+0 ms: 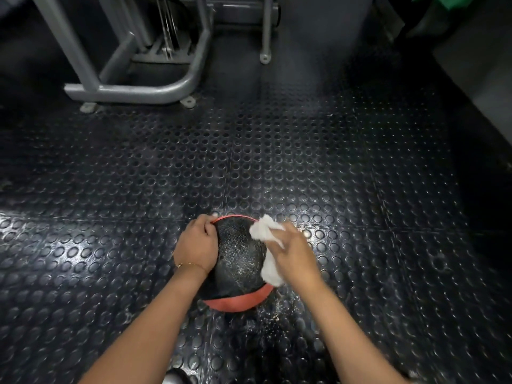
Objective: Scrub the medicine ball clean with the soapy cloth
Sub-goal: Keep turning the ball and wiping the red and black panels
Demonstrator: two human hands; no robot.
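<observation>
Medicine ball (238,259), black with a pebbled skin and red panels at its far and near edges, sits on the floor in the lower centre of the frame. The left hand (197,245) cups its left flank, fingers curled over the upper edge and gripping it so it cannot roll. The right hand (295,253) grasps a bunched white cloth (266,231) and presses it against the ball's upper right side; one end of the cloth sticks out beyond the fingers and the other hangs below the palm.

The black top panel glistens, so I judge the scrubbing to be well under way, though the underside and the left flank under the bracing hand look unreached. To do this step well, short firm strokes that work the cloth into the pebbling should serve better than light wipes, with the ball turned a little at a time to bring each red panel and the underside up. Soap makes the skin slick, so the bracing grip matters.

A thin bracelet (188,264) circles the left wrist. The studded rubber floor (277,162) shines wet, with pale flecks just beside the ball at lower right. A grey machine frame (133,92) stands at upper left and a bolted grey post (266,31) at upper centre, both well apart from the ball. Something green (454,1) shows at the upper right corner. Nothing blocks the hands.
</observation>
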